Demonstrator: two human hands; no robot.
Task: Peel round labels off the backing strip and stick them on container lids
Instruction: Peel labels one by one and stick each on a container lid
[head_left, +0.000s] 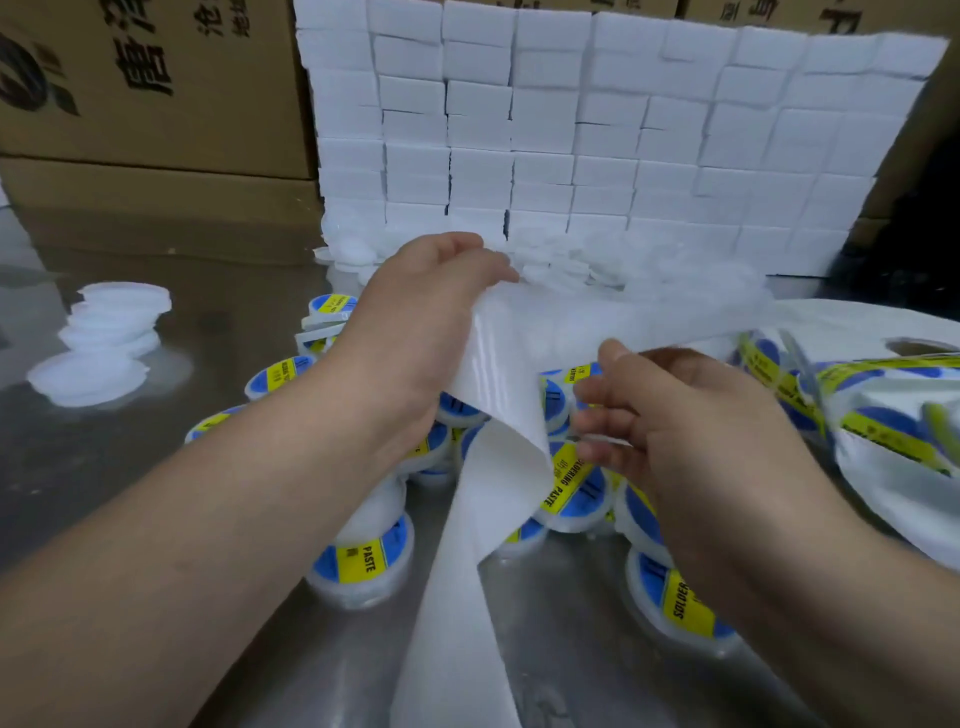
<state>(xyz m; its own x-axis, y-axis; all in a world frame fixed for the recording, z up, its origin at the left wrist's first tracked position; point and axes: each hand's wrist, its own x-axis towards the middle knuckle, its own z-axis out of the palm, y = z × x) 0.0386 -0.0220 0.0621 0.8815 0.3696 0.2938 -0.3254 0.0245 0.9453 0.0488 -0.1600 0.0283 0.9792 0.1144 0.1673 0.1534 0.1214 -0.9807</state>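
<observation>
While the left hand (426, 332) grips the white backing strip (457, 597) near its upper bend, fingers curled over the paper, the right hand (696, 426) sits just beside it with its thumb up by the strip's edge and its fingers (602, 415) curled inward. From the head view I cannot tell whether those fingers pinch a label, the strip or nothing, as that spot is blurred.

From the left hand the strip folds over and runs down between the two forearms toward the person; another stretch of it leads off past the right thumb.

Beneath both hands lie the labelled lids (363, 561), blue and yellow with "SOLDERING PASTE" in print, crowded together on the metal table (104, 467). Well out from the left hand stand leaning stacks of plain white lids (111, 332). Outside the right hand lies a crumpled run of unpeeled labels (878, 415). Beyond the hands rises a wall of white boxes (571, 130), with cardboard cartons (156, 78) off to the left hand's side.
</observation>
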